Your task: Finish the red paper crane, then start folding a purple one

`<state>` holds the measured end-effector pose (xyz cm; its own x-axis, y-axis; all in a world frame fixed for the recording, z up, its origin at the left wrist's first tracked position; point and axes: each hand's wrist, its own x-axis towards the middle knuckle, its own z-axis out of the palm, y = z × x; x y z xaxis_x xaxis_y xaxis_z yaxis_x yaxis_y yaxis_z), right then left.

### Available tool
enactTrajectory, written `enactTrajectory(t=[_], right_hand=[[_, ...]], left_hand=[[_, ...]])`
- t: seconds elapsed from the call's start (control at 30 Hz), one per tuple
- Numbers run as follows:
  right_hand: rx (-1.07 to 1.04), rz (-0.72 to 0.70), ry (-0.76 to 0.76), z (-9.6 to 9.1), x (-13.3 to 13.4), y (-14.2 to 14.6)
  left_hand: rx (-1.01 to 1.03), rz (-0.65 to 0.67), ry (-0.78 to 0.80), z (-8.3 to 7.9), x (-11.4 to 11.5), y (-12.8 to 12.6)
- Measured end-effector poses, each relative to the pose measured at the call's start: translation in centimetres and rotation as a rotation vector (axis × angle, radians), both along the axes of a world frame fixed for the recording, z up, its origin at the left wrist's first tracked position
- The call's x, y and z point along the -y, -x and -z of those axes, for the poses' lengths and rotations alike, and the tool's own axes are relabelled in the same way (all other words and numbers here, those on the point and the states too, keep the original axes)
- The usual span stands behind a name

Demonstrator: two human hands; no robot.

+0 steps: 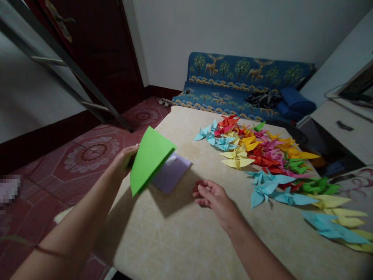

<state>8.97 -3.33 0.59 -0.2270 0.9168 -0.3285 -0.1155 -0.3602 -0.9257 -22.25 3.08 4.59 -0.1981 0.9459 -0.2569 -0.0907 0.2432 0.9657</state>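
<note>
My left hand [127, 157] grips the left edge of a bright green sheet of paper [152, 155], its fingers partly hidden behind the sheet. The sheet is raised and tilted over the table, and looks folded over. Under it lies purple paper [173, 173] with a small whitish piece on top, partly covered by the green sheet. My right hand [211, 196] hovers to the right of the purple paper, fingers loosely curled and apart, with nothing visible in it. Farther right, many folded paper cranes [266, 155] in blue, red, yellow, orange, pink and green cover the table.
The table [186, 241] has a pale patterned cover. Behind it stands a sofa [230, 83] with a blue deer-print cover. A metal ladder [78, 74] leans at the left near a dark red door [96, 42]. White drawers [346, 124] stand on the right, shoes [165, 102] on the tiled floor.
</note>
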Motion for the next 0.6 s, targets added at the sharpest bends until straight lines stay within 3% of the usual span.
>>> enactTrajectory(t=[0.1,0.23,0.4,0.6], right_hand=[[0.090,-0.077,0.046,-0.7,-1.1,1.1],[0.188,-0.115,0.102,-0.8,-3.3,2.8],[0.221,-0.113,0.098,-0.1,-5.5,6.0],[0.240,-0.127,0.038,-0.3,-5.8,8.7]], left_hand=[[0.041,-0.077,-0.022,1.2,-2.3,1.5],[0.077,-0.075,-0.011,2.4,-3.9,2.5],[0.084,-0.039,0.032,3.0,-4.3,2.7],[0.053,-0.036,0.063,2.9,-4.1,2.5]])
